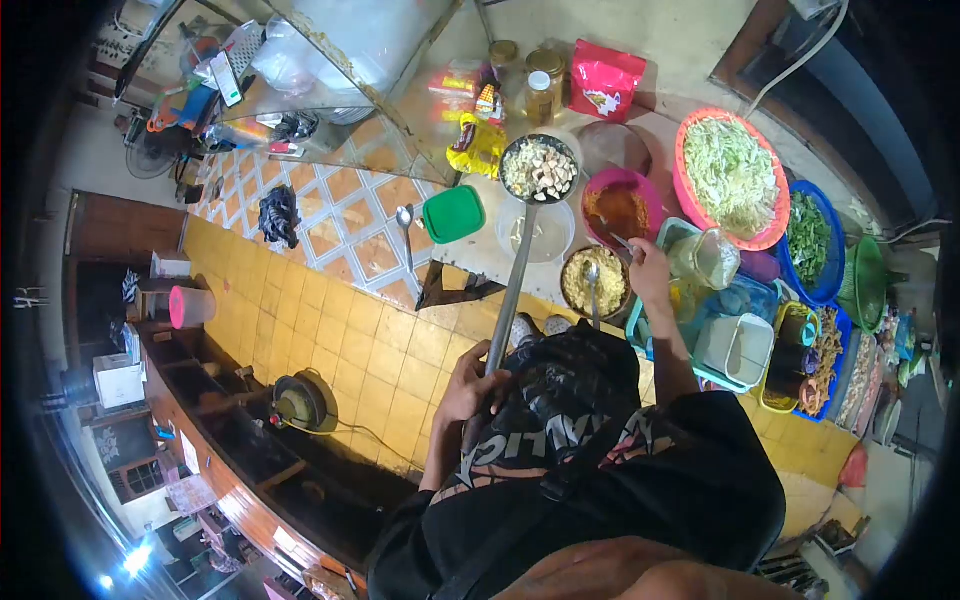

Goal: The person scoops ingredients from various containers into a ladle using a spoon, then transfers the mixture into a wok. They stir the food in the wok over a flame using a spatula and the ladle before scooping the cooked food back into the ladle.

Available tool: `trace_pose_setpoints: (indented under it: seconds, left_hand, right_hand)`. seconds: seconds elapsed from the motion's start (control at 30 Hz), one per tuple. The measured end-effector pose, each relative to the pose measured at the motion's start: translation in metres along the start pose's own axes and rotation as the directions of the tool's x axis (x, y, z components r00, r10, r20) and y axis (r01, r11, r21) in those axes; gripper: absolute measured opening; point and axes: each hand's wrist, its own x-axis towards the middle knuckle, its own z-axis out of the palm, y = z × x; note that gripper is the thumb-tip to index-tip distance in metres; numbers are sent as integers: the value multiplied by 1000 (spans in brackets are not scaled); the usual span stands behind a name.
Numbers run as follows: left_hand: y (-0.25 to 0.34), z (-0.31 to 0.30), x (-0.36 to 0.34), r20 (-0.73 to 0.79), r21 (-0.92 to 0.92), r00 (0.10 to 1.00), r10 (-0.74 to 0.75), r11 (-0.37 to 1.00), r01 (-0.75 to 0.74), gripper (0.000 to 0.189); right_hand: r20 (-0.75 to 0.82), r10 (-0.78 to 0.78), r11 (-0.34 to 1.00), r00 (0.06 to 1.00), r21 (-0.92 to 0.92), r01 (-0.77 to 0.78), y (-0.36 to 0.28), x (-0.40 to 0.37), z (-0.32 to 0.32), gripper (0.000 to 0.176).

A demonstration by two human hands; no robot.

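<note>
My left hand [470,388] is closed around the long metal handle of a ladle [522,265]. Its round bowl holds chopped white and brownish pieces [541,168] and is above the counter, partly over a clear plastic tub [550,240]. My right hand [650,272] grips a spoon [621,241], whose far end reaches into red sauce [622,210] in a pink bowl [655,200]. Below that bowl, a dish of yellow crumbly food [578,283] has another spoon [594,300] in it. Close by my right hand is a plastic bag [722,262] with pale contents.
Shredded cabbage [730,175] fills a pink basket, beside chopped greens [808,235] in a blue one. A white container [735,350] stands in a teal basket. A green lid [454,214] and loose spoon [406,235] lie left. A gas cylinder [298,402] is on the floor.
</note>
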Motion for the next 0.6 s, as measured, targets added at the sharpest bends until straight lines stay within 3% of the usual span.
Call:
trace_pose_setpoints:
  seconds: [0.17, 0.3, 0.37, 0.5, 0.6]
  left_hand:
    - [-5, -4, -5, -7, 16, 1000, -5, 1000, 5, 31]
    - [-14, -7, -7, 0, -32, 1000, 4, 999, -4, 31]
    - [-15, -9, -5, 21, -27, 1000, -4, 1000, 5, 32]
    - [-12, -8, -8, 36, -40, 999, 22, 999, -21, 32]
    - [-12, -9, -10, 21, 4, 1000, 14, 1000, -14, 31]
  right_hand:
    - [-163, -22, 998, 986, 48, 30, -2, -5, 1, 19]
    - [-173, 44, 992, 984, 124, -23, 16, -2, 2, 19]
    - [-129, 144, 953, 981, 286, -102, 20, 2, -1, 19]
    - [-139, 113, 968, 984, 239, -77, 1, 5, -23, 20]
    - [-183, 11, 981, 983, 190, 24, -14, 8, -40, 19]
